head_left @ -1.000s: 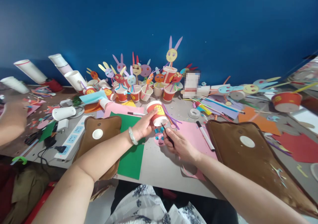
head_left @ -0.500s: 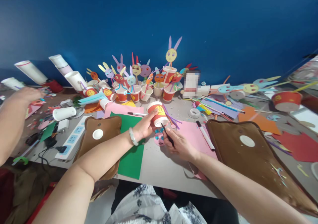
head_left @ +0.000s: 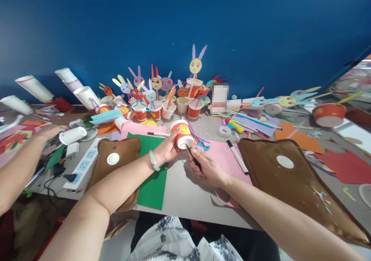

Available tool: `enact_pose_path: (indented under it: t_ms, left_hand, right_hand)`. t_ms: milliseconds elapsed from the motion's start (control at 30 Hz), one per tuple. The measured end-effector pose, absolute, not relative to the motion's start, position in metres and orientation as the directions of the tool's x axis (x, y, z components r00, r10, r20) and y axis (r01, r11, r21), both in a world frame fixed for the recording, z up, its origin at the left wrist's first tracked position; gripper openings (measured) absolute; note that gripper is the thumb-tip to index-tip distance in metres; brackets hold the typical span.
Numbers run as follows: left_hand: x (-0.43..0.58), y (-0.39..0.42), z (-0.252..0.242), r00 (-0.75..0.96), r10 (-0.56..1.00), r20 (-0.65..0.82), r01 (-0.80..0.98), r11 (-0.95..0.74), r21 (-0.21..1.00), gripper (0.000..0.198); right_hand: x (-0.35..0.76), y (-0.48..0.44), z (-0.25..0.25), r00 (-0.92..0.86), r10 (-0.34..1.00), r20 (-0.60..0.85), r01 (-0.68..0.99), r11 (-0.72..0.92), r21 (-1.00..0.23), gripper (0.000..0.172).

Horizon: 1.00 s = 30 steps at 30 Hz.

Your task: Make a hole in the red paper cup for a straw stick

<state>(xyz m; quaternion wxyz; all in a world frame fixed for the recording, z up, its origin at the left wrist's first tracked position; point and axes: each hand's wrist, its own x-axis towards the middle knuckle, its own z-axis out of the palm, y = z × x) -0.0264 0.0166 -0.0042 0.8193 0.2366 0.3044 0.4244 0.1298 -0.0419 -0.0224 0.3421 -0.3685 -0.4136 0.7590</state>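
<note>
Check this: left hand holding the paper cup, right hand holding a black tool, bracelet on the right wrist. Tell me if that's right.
One mistake: the bracelet is on the left wrist, as the head view shows. The left hand holds the paper cup and the right hand the black tool.

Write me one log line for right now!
left hand: holds paper cup | right hand: holds dark tool, tip at cup's near end | nearby: green sheet

The grey counter point(head_left: 176, 195) carries many things. On its left part lie a white power strip point(head_left: 84, 162) and a green sheet point(head_left: 151, 180); on its right part, a brown cushion point(head_left: 269, 176) and a red sheet point(head_left: 343, 168). At the back stand several paper cups point(head_left: 194, 112).
</note>
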Motion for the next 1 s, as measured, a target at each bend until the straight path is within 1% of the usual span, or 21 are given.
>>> enact_pose_path:
  t_ms: [233, 333, 467, 833, 1000]
  left_hand:
    - [-0.0237, 0.0149, -0.0021, 0.424, 0.847, -0.321, -0.559, 0.524, 0.642, 0.038]
    - [-0.0238, 0.0152, -0.0034, 0.437, 0.847, -0.304, -0.557, 0.520, 0.648, 0.037]
    - [-0.0239, 0.0150, -0.0045, 0.441, 0.850, -0.287, -0.557, 0.510, 0.656, 0.034]
    - [-0.0232, 0.0166, -0.0074, 0.456, 0.841, -0.291, -0.555, 0.524, 0.646, 0.043]
    - [-0.0233, 0.0163, -0.0078, 0.437, 0.846, -0.305, -0.560, 0.522, 0.644, 0.041]
  right_hand:
    - [0.1298, -0.0430, -0.0217, -0.487, 0.834, -0.259, -0.216, -0.403, -0.889, 0.045]
    - [0.1297, -0.0423, -0.0221, -0.498, 0.830, -0.251, -0.227, -0.405, -0.886, 0.045]
    - [0.1297, -0.0418, -0.0241, -0.487, 0.831, -0.267, -0.203, -0.405, -0.891, 0.046]
    - [0.1288, -0.0432, -0.0239, -0.450, 0.848, -0.279, -0.183, -0.394, -0.901, 0.046]
    - [0.1280, -0.0435, -0.0234, -0.462, 0.847, -0.264, -0.218, -0.397, -0.891, 0.046]
